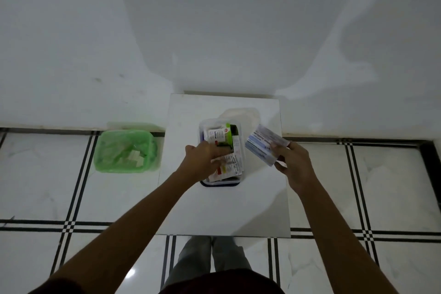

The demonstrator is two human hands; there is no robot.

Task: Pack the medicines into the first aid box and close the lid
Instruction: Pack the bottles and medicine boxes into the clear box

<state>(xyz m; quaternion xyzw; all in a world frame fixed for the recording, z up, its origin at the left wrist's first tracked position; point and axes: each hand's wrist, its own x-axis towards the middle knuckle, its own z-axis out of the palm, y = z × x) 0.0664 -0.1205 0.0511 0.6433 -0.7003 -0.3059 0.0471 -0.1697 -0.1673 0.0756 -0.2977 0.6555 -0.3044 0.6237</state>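
White marble-look table top [257,210], square, pushed against a plain white wall [214,19]. Floor is glossy white tile [393,186] with black double-line borders and small checker crossings; dark strip at far right near the wall base. Room dim, soft shadows on the wall.

First aid box [220,182] sits near the table's middle, a clear container with a dark blue base edge showing at its near side, open top. Medicines [230,164] packed inside: white cartons and blister strips with red and yellow marks, a green-edged pack [231,135] standing toward the far side. A clear lid [241,113] lies on the table just behind the box, touching or nearly touching it; cannot tell which.

Left hand [202,156] reaches into the box from the left, fingers curled down among the packs; whether it grips one cannot be told. Right hand [292,162] is to the right of the box, above the table, pinching a pale blue-white antiseptic carton [262,148], tilted, between thumb and fingers.

Green plastic bin [125,150] on the floor left of the table, by the wall, lined with a green bag, white paper scraps inside. Person's grey trouser legs [210,260] visible below the table's near edge.
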